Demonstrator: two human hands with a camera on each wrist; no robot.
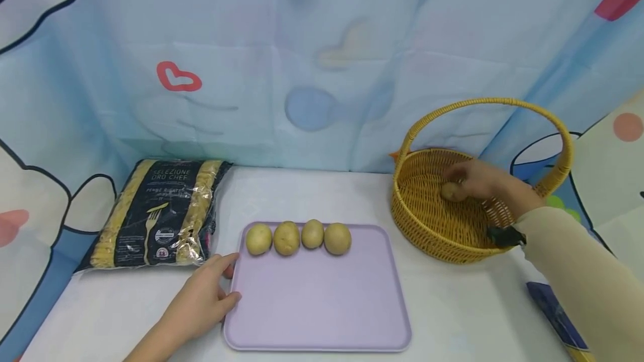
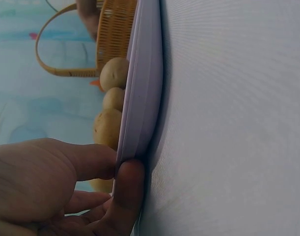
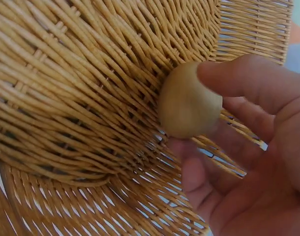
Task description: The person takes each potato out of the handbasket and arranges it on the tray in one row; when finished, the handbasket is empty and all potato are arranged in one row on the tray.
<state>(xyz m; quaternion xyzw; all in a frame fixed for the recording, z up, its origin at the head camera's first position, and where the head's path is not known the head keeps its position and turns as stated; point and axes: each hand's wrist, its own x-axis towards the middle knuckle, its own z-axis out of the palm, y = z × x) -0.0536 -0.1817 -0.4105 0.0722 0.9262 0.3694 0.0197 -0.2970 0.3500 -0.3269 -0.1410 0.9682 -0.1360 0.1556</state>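
Observation:
In the head view, a lilac tray lies on the table, with several potatoes in a row along its far edge. My left hand is at the tray's left side. In the left wrist view its thumb and a finger pinch the tray's rim. At the right, my right hand reaches into a yellow wicker basket with a tall arched handle. In the right wrist view, its thumb and fingers hold one potato close over the woven bottom.
A bag of penne pasta lies at the left, beyond my left hand. A dark blue packet sticks out from under my right sleeve. Behind the table hangs a light blue patterned curtain.

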